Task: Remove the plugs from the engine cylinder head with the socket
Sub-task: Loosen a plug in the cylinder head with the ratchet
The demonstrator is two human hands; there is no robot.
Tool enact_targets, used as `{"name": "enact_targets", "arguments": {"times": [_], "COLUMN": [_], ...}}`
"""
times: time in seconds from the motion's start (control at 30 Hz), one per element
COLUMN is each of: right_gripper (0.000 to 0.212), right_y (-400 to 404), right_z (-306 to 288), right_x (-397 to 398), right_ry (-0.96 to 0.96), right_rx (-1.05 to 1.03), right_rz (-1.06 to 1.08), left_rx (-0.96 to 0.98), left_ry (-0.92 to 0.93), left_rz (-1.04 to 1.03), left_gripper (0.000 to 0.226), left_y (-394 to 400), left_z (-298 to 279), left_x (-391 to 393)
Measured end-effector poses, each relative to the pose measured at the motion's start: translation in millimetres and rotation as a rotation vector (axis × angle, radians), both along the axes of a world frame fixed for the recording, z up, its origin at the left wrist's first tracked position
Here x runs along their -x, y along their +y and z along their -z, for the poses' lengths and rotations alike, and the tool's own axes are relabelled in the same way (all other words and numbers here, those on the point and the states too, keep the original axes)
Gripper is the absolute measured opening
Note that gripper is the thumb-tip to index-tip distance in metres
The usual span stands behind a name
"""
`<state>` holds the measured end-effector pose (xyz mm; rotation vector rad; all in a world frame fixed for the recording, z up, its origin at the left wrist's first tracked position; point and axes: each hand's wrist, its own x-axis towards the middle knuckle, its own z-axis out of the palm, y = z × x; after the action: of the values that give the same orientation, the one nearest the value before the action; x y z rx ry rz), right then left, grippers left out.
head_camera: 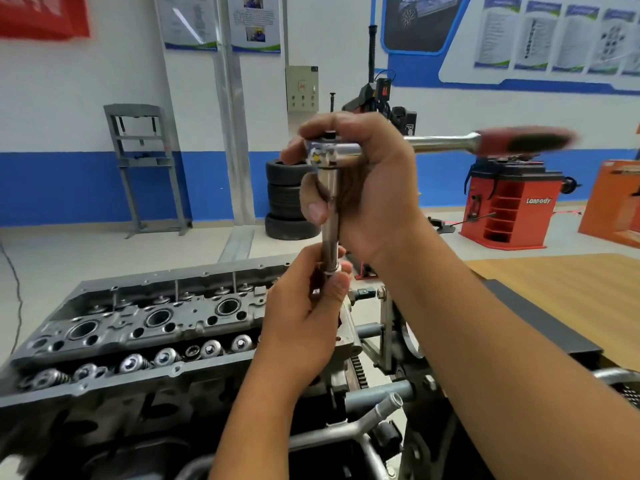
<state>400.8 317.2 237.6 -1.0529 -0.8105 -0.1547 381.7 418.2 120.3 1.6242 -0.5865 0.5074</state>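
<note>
Head view: I see my right hand (360,181) clenched round the ratchet (450,142) head and the upright socket (329,216), raised above the cylinder head (145,327). My left hand (304,323) pinches the socket's lower end, perhaps on a plug, though its fingers hide it. Stacked tyres (285,199) stand behind.

Left hand (304,327): bare, no glove, ring or watch. Right hand (367,188): bare, likewise. Both forearms bare to frame edge; short fingernails.
</note>
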Motion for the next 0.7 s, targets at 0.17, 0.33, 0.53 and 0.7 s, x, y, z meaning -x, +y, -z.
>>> {"name": "enact_targets", "arguments": {"times": [0.17, 0.33, 0.53, 0.7], "right_gripper": [0.028, 0.025, 0.031, 0.043], "right_y": [2, 21, 16, 20], "right_z": [-5, 12, -6, -2], "right_x": [-13, -2, 2, -1], "right_ry": [0.16, -0.049, 0.069, 0.17], "right_rx": [-0.054, -0.058, 0.112, 0.028], "right_rz": [-0.161, 0.292, 0.013, 0.014], "left_rx": [0.083, 0.115, 0.046, 0.156], "left_ry": [0.069, 0.021, 0.046, 0.059], "left_rz": [-0.054, -0.162, 0.054, -0.106], "left_gripper": [0.04, 0.045, 0.026, 0.034], "left_y": [-3, -4, 10, 0], "left_z": [-1, 4, 1, 3], "left_x": [0, -3, -4, -1]}}
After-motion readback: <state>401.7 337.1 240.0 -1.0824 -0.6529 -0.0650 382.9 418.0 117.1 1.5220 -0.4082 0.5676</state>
